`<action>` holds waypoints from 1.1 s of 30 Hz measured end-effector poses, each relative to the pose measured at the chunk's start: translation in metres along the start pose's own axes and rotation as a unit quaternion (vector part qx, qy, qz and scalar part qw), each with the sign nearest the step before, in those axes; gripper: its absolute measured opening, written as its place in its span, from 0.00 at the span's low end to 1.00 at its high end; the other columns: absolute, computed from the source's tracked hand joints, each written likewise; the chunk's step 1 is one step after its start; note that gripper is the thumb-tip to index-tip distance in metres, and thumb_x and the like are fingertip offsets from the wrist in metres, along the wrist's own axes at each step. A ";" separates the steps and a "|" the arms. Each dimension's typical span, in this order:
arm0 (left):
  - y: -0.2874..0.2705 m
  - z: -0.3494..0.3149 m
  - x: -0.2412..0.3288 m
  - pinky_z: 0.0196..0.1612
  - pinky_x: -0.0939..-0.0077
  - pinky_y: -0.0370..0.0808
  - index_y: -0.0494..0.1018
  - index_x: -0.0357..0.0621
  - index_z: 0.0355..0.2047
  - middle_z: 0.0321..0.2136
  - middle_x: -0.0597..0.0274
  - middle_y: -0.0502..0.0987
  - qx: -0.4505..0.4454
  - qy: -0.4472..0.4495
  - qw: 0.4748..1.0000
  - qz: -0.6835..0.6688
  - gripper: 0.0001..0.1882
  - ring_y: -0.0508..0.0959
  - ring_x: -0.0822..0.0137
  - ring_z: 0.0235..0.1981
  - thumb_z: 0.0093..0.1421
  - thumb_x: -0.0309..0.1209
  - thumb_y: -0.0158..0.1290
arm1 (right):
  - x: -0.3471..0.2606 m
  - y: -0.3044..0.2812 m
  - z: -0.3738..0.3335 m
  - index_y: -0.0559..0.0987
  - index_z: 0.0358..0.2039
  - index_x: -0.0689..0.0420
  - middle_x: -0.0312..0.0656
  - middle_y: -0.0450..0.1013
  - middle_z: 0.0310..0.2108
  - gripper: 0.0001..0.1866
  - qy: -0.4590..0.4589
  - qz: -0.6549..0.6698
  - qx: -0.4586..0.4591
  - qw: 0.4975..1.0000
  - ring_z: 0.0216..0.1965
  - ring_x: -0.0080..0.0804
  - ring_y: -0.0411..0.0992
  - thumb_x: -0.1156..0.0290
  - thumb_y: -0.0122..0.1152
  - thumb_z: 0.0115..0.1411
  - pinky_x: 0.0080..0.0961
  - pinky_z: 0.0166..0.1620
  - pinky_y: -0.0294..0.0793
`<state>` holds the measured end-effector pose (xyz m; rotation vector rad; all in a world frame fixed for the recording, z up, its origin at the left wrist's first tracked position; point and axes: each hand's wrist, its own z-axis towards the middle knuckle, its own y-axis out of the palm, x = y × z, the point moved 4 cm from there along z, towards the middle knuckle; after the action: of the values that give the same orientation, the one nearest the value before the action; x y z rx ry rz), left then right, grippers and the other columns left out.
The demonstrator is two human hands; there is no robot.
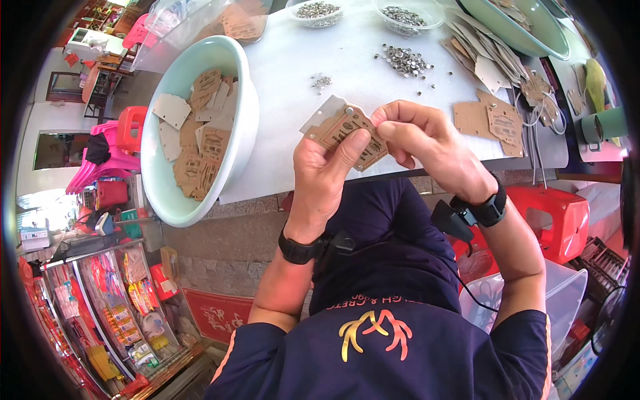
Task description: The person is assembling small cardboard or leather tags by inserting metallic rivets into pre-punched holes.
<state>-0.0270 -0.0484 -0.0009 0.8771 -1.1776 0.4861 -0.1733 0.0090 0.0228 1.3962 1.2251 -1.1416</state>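
My left hand (321,175) is closed round a brown printed cardboard card (343,125), its thumb pressed on the printed face. A pale grey card (319,115) sticks out behind it. One small silver metal piece (349,111) shows near the top edge of the brown card. At the card's right edge, my right hand (427,140) pinches thumb and forefinger together; whatever lies between those fingertips is hidden. Both hands are above the table's near edge. Beyond them lie a small cluster of tiny silver pieces (321,82) and a larger heap of silver studs (405,61).
A pale green basin (251,110) of cards stands left on the white table (287,57). Two clear bowls (437,20) of metal pieces are at the back. On the right are stacked cards (480,53), loose brown cards (493,120) and another green basin (557,40).
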 end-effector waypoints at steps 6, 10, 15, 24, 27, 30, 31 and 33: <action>0.000 -0.001 0.001 0.42 0.80 0.74 0.72 0.37 0.44 0.36 0.63 0.78 0.021 0.007 1.000 -0.018 0.10 0.76 0.77 0.37 0.63 0.26 0.53 | 0.006 0.000 0.001 0.78 0.37 0.59 0.27 0.68 0.23 0.16 0.033 0.077 -0.037 0.996 0.24 0.12 0.62 0.58 0.54 0.66 0.12 0.28 0.61; 0.001 -0.001 0.002 0.41 0.81 0.74 0.72 0.36 0.43 0.35 0.63 0.78 0.027 0.001 1.000 -0.013 0.09 0.76 0.78 0.36 0.62 0.25 0.53 | 0.011 0.001 0.002 0.78 0.36 0.58 0.27 0.68 0.23 0.15 0.057 0.132 -0.065 0.987 0.24 0.12 0.62 0.59 0.54 0.66 0.12 0.28 0.62; -0.002 0.000 -0.001 0.41 0.80 0.74 0.73 0.37 0.43 0.35 0.64 0.78 0.033 -0.017 0.999 -0.024 0.10 0.76 0.78 0.36 0.62 0.25 0.54 | 0.012 0.002 0.004 0.77 0.36 0.58 0.27 0.68 0.24 0.14 0.059 0.127 -0.066 0.988 0.25 0.12 0.62 0.59 0.55 0.66 0.11 0.28 0.62; 0.001 0.001 -0.002 0.46 0.74 0.73 0.72 0.40 0.46 0.38 0.65 0.77 0.011 -0.035 0.998 -0.058 0.11 0.76 0.73 0.40 0.64 0.28 0.52 | 0.008 -0.001 0.006 0.76 0.41 0.60 0.26 0.66 0.24 0.15 -0.016 0.022 -0.057 0.998 0.24 0.12 0.62 0.59 0.52 0.68 0.13 0.27 0.61; -0.001 0.002 -0.003 0.44 0.79 0.73 0.73 0.38 0.45 0.37 0.65 0.78 0.020 -0.015 0.999 -0.048 0.11 0.76 0.76 0.38 0.63 0.26 0.55 | 0.008 0.001 0.003 0.75 0.42 0.61 0.27 0.66 0.25 0.15 -0.018 0.017 -0.049 0.998 0.25 0.12 0.63 0.60 0.52 0.68 0.13 0.28 0.62; 0.004 0.004 0.000 0.44 0.79 0.73 0.73 0.37 0.45 0.37 0.64 0.78 0.030 0.002 0.999 -0.034 0.11 0.76 0.76 0.38 0.62 0.26 0.55 | 0.006 0.002 0.000 0.76 0.38 0.61 0.28 0.67 0.24 0.13 -0.024 0.053 -0.012 0.998 0.25 0.11 0.62 0.62 0.54 0.66 0.13 0.28 0.64; 0.004 0.004 0.000 0.44 0.79 0.73 0.73 0.37 0.45 0.37 0.64 0.78 0.030 0.003 0.999 -0.034 0.11 0.76 0.76 0.38 0.62 0.26 0.55 | 0.006 0.004 -0.001 0.76 0.39 0.61 0.29 0.68 0.25 0.12 -0.038 0.063 -0.002 0.997 0.27 0.11 0.63 0.64 0.55 0.65 0.13 0.29 0.65; 0.003 0.004 -0.001 0.46 0.75 0.72 0.72 0.40 0.46 0.39 0.65 0.77 0.031 0.005 1.000 0.002 0.11 0.76 0.75 0.40 0.64 0.27 0.53 | 0.007 0.004 -0.001 0.76 0.39 0.62 0.29 0.69 0.27 0.11 -0.052 0.072 0.008 0.996 0.28 0.11 0.64 0.66 0.56 0.64 0.14 0.31 0.66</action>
<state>-0.0319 -0.0501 -0.0005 0.9247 -1.1607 0.5322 -0.1692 0.0104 0.0161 1.3964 1.0272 -1.1105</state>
